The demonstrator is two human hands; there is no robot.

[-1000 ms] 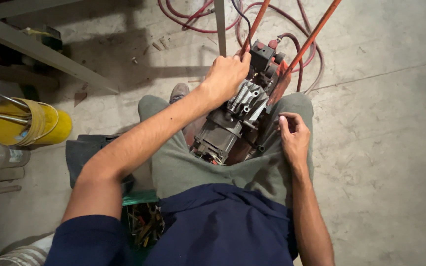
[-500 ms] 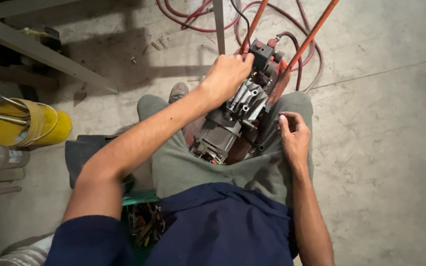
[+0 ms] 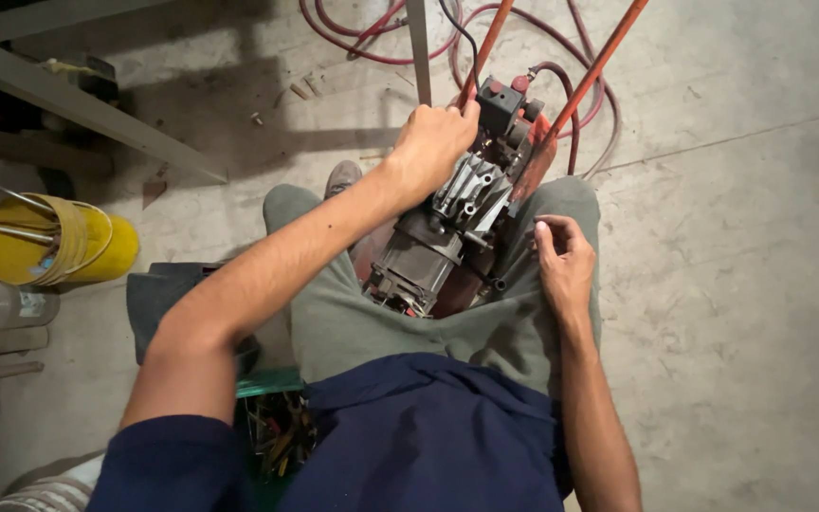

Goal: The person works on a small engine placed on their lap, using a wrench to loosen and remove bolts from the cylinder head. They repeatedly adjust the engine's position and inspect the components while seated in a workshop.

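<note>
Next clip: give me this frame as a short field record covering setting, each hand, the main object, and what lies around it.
setting: concrete floor, person seated, seen from above
main object: motor and pump unit with a red frame, resting between the person's knees
left hand: gripping the top of the unit, fingers curled
right hand: on the right thigh beside the unit, fingertips pinched; anything held is too small to tell
hoses: red hose coiled on the floor beyond the unit
left side: yellow bucket lying tipped over, metal beam
</note>
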